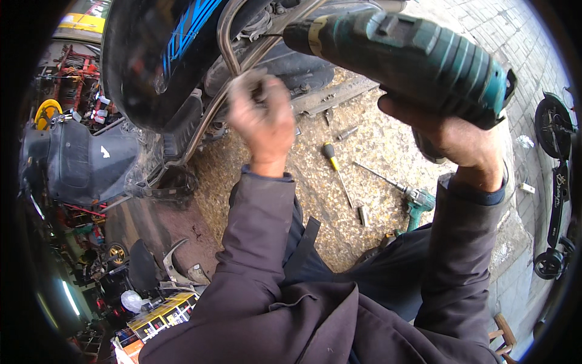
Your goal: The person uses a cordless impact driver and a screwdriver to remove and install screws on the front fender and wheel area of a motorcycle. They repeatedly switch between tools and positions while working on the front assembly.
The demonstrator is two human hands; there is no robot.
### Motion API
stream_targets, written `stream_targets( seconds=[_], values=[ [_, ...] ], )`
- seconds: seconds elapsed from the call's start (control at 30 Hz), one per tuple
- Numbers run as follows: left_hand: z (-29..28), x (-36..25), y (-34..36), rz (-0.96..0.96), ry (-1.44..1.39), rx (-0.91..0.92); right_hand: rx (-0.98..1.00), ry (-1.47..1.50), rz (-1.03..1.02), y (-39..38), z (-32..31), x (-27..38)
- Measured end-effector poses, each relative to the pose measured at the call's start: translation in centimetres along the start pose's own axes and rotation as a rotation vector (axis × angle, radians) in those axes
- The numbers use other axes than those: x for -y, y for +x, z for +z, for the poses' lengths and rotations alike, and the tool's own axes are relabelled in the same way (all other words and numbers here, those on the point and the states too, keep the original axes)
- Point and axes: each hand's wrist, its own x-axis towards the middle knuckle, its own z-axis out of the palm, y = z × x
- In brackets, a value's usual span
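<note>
My right hand (464,136) is closed round the handle of a green and black power drill (406,57). The drill lies level, its thin bit (273,35) pointing left at metal parts of a black scooter (148,67) with blue stripes. The bit's tip is close to these parts; whether it touches them I cannot tell. Beside the scooter's bent metal tube (206,124) is my left hand (264,118), raised below the bit. Motion smears its fingers, so I cannot make out whether they hold anything.
On the speckled floor lie a yellow-black screwdriver (330,156), a socket-like metal piece (363,216) and a second green drill (418,203) with a long bit. A kick scooter (555,200) stands on the paving at right. Another dark scooter seat (85,164) is at left.
</note>
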Motion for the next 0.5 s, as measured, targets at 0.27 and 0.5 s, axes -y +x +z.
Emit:
stream_targets(
  seconds=[0.27, 0.5],
  values=[
    [3.0, 3.3, 0.2, -0.344, -0.421, 0.117, 0.084, -0.117, -0.006, 1.6, -0.4, 2.4],
    [3.1, 5.2, 2.7, -0.341, -0.652, 0.043, 0.112, -0.451, -0.191, 2.8, -0.2, 2.8]
  ],
)
